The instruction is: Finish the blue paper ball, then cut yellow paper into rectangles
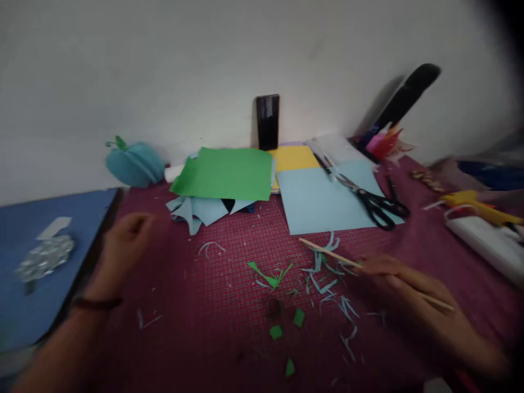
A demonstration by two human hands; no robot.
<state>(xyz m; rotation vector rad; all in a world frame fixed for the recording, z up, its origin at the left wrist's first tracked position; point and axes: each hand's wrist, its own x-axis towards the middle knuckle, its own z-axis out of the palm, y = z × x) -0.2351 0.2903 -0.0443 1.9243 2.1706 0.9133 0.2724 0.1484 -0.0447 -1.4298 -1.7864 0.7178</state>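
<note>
My right hand (403,275) pinches a thin wooden stick (331,254), whose pale end points left over the light blue paper scraps (317,267). Blurred by motion, my left hand (125,240) is raised at the left of the table with its fingers curled in. I see nothing held in it. Green paper scraps (276,332) lie on the maroon checked cloth (233,295) between the hands. The pumpkin-shaped blue paper craft (135,162), with a green stem, sits behind my left hand.
Green paper (227,174), yellow paper (297,158) and light blue paper (311,204) lie at the back. Black-handled scissors (368,202) rest on the blue sheet. A phone (268,121) leans on the wall. A yellow glue gun (478,204) lies right; crumpled foil (47,257) is left.
</note>
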